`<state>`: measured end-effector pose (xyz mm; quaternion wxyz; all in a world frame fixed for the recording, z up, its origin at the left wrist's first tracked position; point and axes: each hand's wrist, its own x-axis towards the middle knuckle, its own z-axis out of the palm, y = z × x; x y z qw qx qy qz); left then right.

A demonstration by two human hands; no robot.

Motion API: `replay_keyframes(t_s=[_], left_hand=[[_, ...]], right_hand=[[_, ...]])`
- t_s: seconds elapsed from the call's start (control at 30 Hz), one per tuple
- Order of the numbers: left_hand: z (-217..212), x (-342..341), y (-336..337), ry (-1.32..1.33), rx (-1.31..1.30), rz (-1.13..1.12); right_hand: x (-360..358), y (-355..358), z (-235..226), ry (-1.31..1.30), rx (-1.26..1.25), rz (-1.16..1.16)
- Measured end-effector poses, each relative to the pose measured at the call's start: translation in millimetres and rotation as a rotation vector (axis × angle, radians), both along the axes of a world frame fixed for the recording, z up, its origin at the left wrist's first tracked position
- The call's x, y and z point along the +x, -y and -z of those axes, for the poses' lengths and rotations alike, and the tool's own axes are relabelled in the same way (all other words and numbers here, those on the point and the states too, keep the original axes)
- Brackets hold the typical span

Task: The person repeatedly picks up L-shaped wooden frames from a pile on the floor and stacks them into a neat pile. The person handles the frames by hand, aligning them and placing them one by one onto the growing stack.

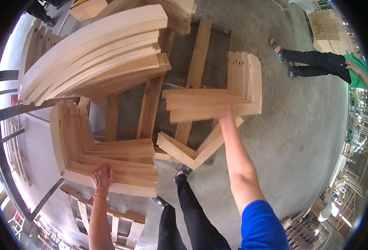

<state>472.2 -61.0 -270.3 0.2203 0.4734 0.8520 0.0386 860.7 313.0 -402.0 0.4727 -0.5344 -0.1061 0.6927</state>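
Observation:
My left hand (103, 176), with a bracelet at its wrist, is curled closed against the near arm of a stack of L-shaped wooden pieces (121, 186) at the left. These pale pieces lie nested, their upright ends showing drilled holes. Farther right, my right hand (225, 114) reaches the lower edge of a second nested stack of L-shaped wooden pieces (196, 102); its fingers are smeared and blend into the wood. Just below that stack, a V-shaped joined wooden piece (195, 156) rests point toward me, partly behind my right forearm.
A large pile of curved boards (109, 46) rises at the far left. Beneath lie wooden slats (150, 104) on a dark metal frame. A pallet (113, 223) sits near my left foot. Another person (317, 62) in black trousers stands at the right. Stacked wood (327, 29) stands behind.

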Motion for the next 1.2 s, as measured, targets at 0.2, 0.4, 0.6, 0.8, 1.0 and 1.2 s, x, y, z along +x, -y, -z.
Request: replay_keyframes(t_s=[0.2,0.4,0.6,0.8,1.0,1.2], left_hand=[[-14.6,-8.4,8.3,-0.021,-0.069,-0.043],[-12.8,-4.0,-0.4,0.011,-0.181,-0.072],[-26.2,-7.7,5.6,0.105,-0.209,-0.107],[-17.5,-5.3,-0.5,0.088,-0.134,-0.07],[-23.6,-5.9,22.3,0.087,-0.148,-0.102],[-26.5,-6.1,6.2,0.107,-0.199,-0.071]], right_hand=[[49.6,70.5,-96.6,0.093,-0.132,0.001],[49.5,92.9,-229.4,0.517,0.061,-0.279],[-22.0,130.1,-352.1,0.804,0.643,-0.302],[-98.5,58.0,-367.5,0.794,0.944,-0.99],[-280.1,30.1,-402.3,1.214,1.707,-1.245],[-375.0,17.6,-386.6,1.236,1.836,-1.341]])
